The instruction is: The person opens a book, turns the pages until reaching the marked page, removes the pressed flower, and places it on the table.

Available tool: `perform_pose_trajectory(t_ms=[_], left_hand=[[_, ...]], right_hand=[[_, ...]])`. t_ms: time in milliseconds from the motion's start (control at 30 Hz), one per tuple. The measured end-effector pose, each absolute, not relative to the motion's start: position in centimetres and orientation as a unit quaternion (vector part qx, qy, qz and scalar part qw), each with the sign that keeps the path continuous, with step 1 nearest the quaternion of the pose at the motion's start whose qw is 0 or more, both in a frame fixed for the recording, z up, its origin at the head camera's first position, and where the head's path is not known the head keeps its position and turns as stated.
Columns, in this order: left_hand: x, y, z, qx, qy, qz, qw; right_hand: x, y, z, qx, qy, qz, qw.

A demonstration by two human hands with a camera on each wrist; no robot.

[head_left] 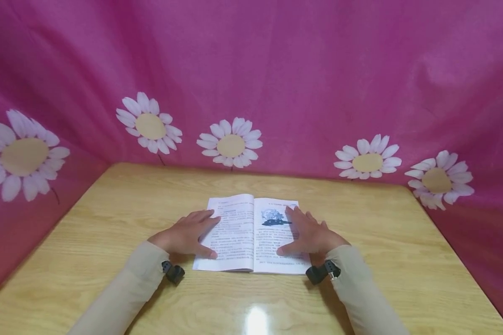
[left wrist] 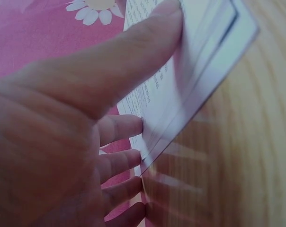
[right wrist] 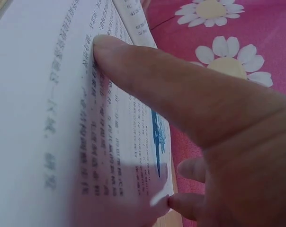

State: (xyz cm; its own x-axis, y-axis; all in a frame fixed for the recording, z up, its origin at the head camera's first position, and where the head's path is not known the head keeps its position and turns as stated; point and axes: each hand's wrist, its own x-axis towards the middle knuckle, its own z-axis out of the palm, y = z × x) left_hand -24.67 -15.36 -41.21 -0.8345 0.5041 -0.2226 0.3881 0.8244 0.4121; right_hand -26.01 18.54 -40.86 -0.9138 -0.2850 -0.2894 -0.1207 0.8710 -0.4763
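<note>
An open book [head_left: 236, 239] lies on the wooden table, its left page all printed text and its right page carrying a blue picture [head_left: 273, 217] above text. My left hand [head_left: 186, 235] is spread at the book's left edge. In the left wrist view its thumb [left wrist: 119, 66] lies over the page, and the other fingers [left wrist: 121, 163] extend along the page's outer edge. On the opposite side, my right hand [head_left: 316, 237] is spread over the right page's outer edge. Its thumb [right wrist: 157, 78] reaches onto the printed text in the right wrist view, with two fingertips visible near the page edge.
The light wooden table [head_left: 121, 223] extends around the book, with a bright reflection near its front. A pink curtain [head_left: 285, 83] with white daisies hangs behind and along both sides. Black straps [head_left: 173, 272] with small devices sit on both wrists.
</note>
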Motion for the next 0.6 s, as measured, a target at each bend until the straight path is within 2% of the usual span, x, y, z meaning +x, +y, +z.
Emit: perform_pose_trajectory(t_ms=[333,600], left_hand=[[-24.4,-15.4,-41.0,0.241,0.939,0.185,0.161],[-24.7,-15.5,-41.3,0.24,0.94,0.182,0.159]], right_hand=[[-25.9,18.3,-40.5,-0.104,0.947,-0.243,0.183],[-26.0,18.0,-39.7,-0.157,0.942,-0.248,0.165]])
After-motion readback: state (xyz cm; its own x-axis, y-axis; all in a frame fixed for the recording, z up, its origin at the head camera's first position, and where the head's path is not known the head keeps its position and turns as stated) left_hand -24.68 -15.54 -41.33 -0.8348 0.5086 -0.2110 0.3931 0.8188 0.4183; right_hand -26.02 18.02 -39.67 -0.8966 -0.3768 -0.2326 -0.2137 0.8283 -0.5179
